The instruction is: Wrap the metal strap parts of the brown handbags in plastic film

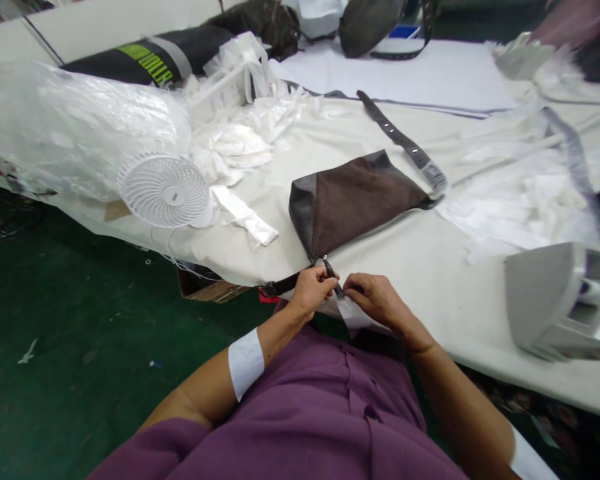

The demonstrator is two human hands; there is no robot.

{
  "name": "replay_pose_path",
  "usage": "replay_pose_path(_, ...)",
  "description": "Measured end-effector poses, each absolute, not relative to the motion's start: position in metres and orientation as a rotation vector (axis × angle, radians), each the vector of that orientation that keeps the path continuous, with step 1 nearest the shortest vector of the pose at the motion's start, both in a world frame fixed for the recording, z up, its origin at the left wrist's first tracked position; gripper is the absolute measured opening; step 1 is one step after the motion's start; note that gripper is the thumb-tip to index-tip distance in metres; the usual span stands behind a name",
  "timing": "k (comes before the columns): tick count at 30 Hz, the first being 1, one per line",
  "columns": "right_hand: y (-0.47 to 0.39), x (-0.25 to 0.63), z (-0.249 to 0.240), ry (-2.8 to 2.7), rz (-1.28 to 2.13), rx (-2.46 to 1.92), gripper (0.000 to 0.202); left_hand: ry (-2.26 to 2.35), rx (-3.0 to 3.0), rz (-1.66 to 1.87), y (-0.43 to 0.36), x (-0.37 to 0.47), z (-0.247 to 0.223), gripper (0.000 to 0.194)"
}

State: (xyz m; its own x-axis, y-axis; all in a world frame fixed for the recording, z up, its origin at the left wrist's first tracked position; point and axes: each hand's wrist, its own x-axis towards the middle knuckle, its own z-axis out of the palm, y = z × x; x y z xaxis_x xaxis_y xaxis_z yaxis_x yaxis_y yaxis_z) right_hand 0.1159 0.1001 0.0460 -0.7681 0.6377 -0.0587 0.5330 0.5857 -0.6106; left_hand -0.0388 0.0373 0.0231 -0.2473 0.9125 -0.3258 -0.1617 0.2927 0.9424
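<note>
A dark brown bag with black trim lies on the pale table in front of me. At its near corner my left hand is closed on a short black zipper pull. My right hand pinches near the lower end of that pull; thin clear wrapping seems to be at its fingertips, too small to make out. A black strap with a buckle runs from the near corner past my left hand to the table edge. The other strap, with punched holes and partly wrapped in plastic, stretches away behind the bag.
A white round fan stands at the left table edge beside a large clear plastic bag. Crumpled white wrapping and a grey dispenser are on the right. More dark bags lie at the back.
</note>
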Motion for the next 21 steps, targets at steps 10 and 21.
replay_pose_path(10,0.067,0.101,0.047,-2.425,1.044,-1.179,0.009,1.438,0.464,1.248,0.012,-0.038,0.023,0.017)
replay_pose_path(21,0.084,0.094,0.048,-2.359,1.117,-1.227,0.010,1.309,0.162,1.268,0.022,-0.031,0.020,0.027)
